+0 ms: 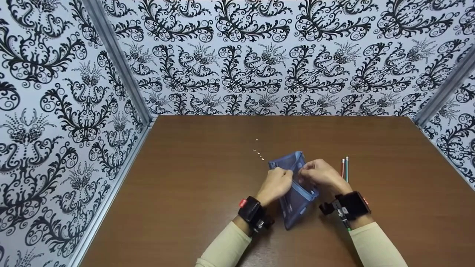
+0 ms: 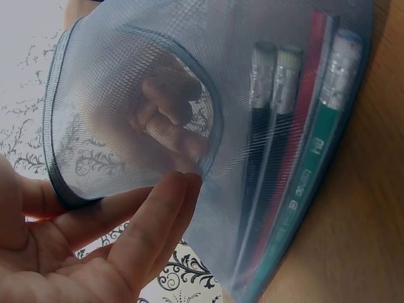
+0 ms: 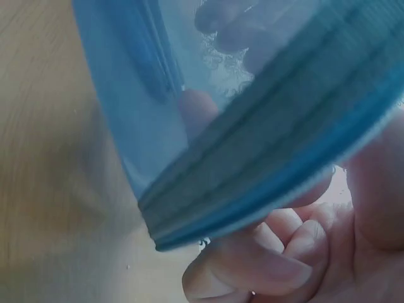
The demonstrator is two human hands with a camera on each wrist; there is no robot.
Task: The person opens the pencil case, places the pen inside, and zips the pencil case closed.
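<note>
A blue see-through mesh zip pouch (image 1: 297, 207) is tilted above the table between both hands. Its blue zip edge (image 3: 284, 196) crosses the right wrist view. Through the mesh show several pencils with eraser ends, among them a green pencil (image 2: 315, 139) and a red one (image 2: 293, 132). The left hand (image 1: 276, 183) grips the pouch's side, thumb and fingers meeting near the rim of the opening in the left wrist view. With fingers curled, the right hand (image 1: 323, 176) pinches at the zip edge opposite; its fingers are also seen through the mesh in the left wrist view.
Two pencils, a red pencil (image 1: 343, 168) and a teal pencil (image 1: 347, 170), lie on the brown table (image 1: 185, 178) just beyond the right hand. Small white bits (image 1: 258, 153) are scattered beyond the pouch. Patterned walls (image 1: 241, 55) stand behind and at the sides.
</note>
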